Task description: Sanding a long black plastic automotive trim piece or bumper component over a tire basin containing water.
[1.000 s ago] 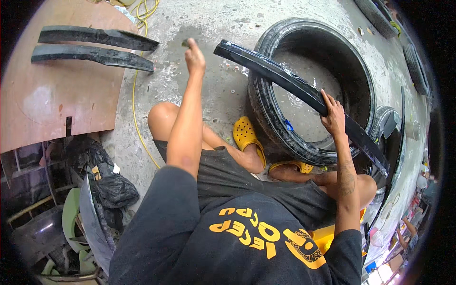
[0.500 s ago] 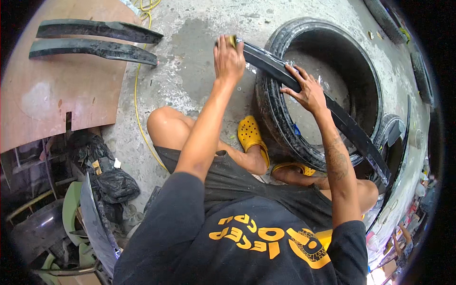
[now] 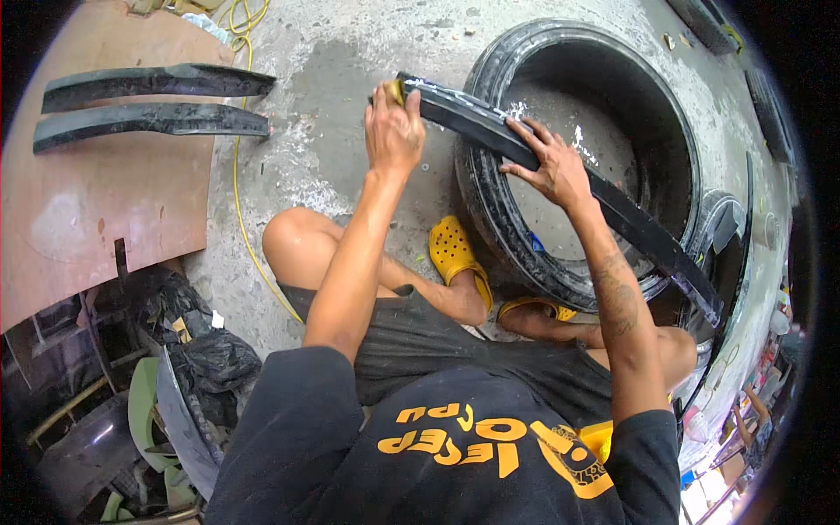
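Note:
My left hand (image 3: 394,131) is closed on a small yellowish pad (image 3: 398,93), pressed to the upper left end of a long black glossy strip (image 3: 647,241), which has whitish wet streaks near that end. My right hand (image 3: 549,164) grips the strip farther along, fingers over its top edge and thumb below. The strip lies slanted across a big black hollow tyre (image 3: 656,122) on the floor in front of my legs, its lower right end extending past the rim.
Two dark curved strips (image 3: 153,122) lie on a plywood board (image 3: 105,210) at left, beside a yellow hose (image 3: 236,175). Black bags (image 3: 210,354) and scrap panels are at lower left. More tyres (image 3: 766,114) line the right. A person's arm (image 3: 752,411) shows at far lower right.
My left hand has come from above the floor onto the strip's end with the pad, then shifted slightly left. My right hand has moved up along the strip toward its left end.

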Motion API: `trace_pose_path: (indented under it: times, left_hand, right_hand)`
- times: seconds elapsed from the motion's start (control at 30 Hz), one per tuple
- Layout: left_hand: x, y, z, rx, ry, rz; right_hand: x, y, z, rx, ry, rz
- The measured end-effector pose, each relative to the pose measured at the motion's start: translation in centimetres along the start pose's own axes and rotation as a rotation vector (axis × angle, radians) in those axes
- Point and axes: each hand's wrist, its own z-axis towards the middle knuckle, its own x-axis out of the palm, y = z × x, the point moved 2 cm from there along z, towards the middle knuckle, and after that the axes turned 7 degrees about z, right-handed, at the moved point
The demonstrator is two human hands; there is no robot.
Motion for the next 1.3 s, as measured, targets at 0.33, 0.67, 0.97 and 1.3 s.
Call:
trace_pose_path:
  times: [0.33,0.67,0.97,1.3]
  left_hand:
    - [-4.4,2.3,1.4,-0.402,0.212,-0.155]
    - [-1.2,2.3,1.0,0.01,0.044,-0.182]
    - [-5.7,3.7,-2.1,-0.244,0.23,0.022]
    - [-0.7,2.4,-0.5,-0.082,-0.039,-0.058]
  right_hand:
    - [0.1,0.4,0.1,-0.025,-0.041,0.003]
    - [0.8,0.5,0.3,-0.001,-0.017,-0.026]
    - [-0.1,0.6,0.1,-0.009,-0.023,-0.021]
    - [0.1,0.6,0.2,-0.016,-0.029,0.002]
